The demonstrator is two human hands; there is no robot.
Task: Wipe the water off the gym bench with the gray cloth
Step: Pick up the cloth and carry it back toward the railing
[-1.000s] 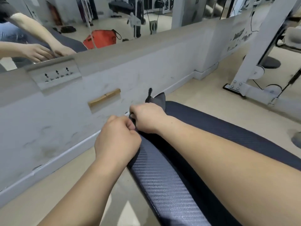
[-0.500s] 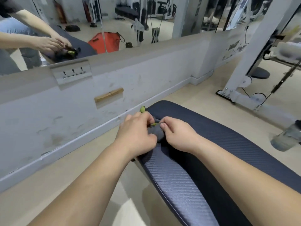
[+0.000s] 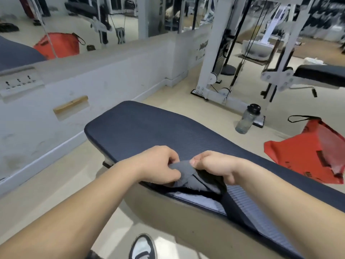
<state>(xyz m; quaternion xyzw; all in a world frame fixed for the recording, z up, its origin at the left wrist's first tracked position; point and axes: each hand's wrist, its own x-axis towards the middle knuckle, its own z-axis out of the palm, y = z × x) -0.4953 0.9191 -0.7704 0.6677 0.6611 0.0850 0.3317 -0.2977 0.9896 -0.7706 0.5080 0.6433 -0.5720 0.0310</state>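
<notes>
Pinching the gray cloth (image 3: 188, 176) from both sides, with the left hand (image 3: 158, 165) and the right hand (image 3: 214, 168) close together just above the near half of the counter (image 3: 149, 128). Curling the left fingers (image 3: 173, 157) tightly over one bunched edge and clamping the right fingers (image 3: 200, 159) round the other, thumb on top, with nothing else held. Letting the slack of the cloth sag onto the near edge of the padding, touching it. Looking along a long blue-black pad with a fine ribbed weave, rounded at the far end; impossible to tell wet from dry through the blur. Standing on a pale beige floor (image 3: 56, 184), with one black-and-white shoe (image 3: 142, 247) at the bottom of the view, beside the pad. Facing, on the left, a low scuffed white wall (image 3: 112, 75) carrying a socket strip (image 3: 18, 83) and a small wooden block (image 3: 71, 107), topped by a mirror (image 3: 84, 15) reflecting gym gear and a patch of red. Meeting, beyond the far end, a white cable machine frame (image 3: 212, 53) with black cables and, to its right, a second black pad (image 3: 321, 73) on a white stand. Finding on the floor to the right a clear water bottle (image 3: 247, 119) with a black cap, upright, just beside the machine's base, and nearer, a red bag (image 3: 313, 152) with a black strap, slumped open, well apart from the hands.
</notes>
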